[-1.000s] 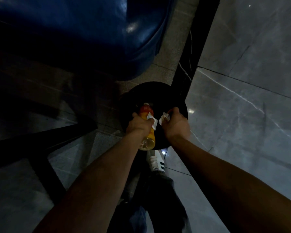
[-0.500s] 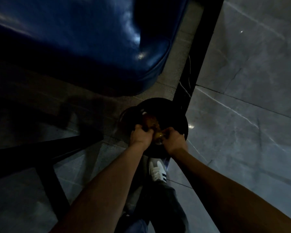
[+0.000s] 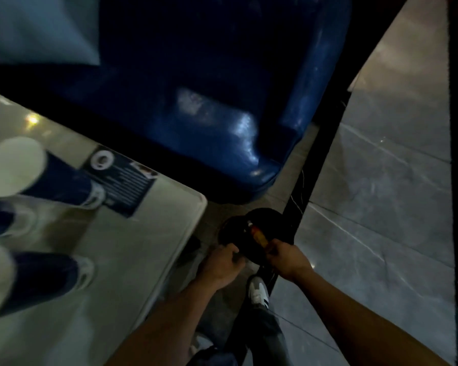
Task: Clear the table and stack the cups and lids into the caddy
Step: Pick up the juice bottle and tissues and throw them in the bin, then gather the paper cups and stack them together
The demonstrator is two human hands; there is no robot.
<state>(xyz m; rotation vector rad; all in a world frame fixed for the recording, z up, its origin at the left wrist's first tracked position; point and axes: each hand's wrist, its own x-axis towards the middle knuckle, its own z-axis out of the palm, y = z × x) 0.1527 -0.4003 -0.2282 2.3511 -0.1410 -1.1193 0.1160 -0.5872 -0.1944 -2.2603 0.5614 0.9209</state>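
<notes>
Three dark blue cups with white lids stand on the pale table at the left: one cup at the back, one at the frame edge, one nearer me. On the floor past the table corner sits a black round bin. An orange bottle lies slanted in its mouth. My right hand is closed on the bottle's near end. My left hand is curled by the bin's near rim; nothing shows in it. No caddy is in view.
A dark printed card lies on the table beside the back cup. A blue padded seat fills the top, close behind the bin. A black strip crosses the grey tiled floor. My white shoe stands below the bin.
The view has swung left, so the table and cups now show. The white paper scraps once in both hands are gone. The bottle, earlier in my left hand, now rests in the bin.
</notes>
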